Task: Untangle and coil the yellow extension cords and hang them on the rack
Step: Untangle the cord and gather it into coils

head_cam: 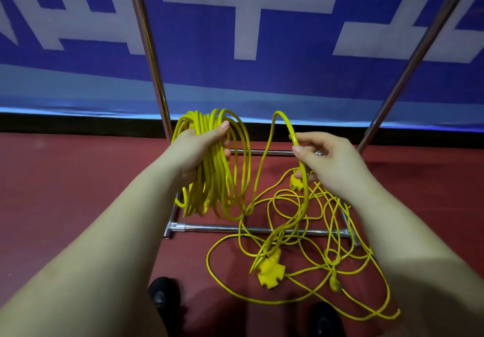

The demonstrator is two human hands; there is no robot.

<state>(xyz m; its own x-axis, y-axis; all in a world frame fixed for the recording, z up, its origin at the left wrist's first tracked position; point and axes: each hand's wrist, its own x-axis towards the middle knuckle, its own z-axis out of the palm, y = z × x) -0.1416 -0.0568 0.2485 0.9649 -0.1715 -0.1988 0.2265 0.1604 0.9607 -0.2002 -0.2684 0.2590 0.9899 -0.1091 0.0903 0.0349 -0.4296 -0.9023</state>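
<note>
Yellow cord loops hang as a coil (214,169) from the left hand (201,148), its fingers curled round them. The right hand (330,161), just beside it, pinches the next arching stretch of cord (285,121), which runs down to the tangle (309,234) on the floor (78,179), so that stretch likely swings left onto the coil.

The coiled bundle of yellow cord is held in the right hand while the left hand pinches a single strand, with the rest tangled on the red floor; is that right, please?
Not quite: the hands are swapped. In the head view the left hand grips the coiled bundle, while the right hand pinches the single strand. The rest does lie tangled on the red floor.
</note>
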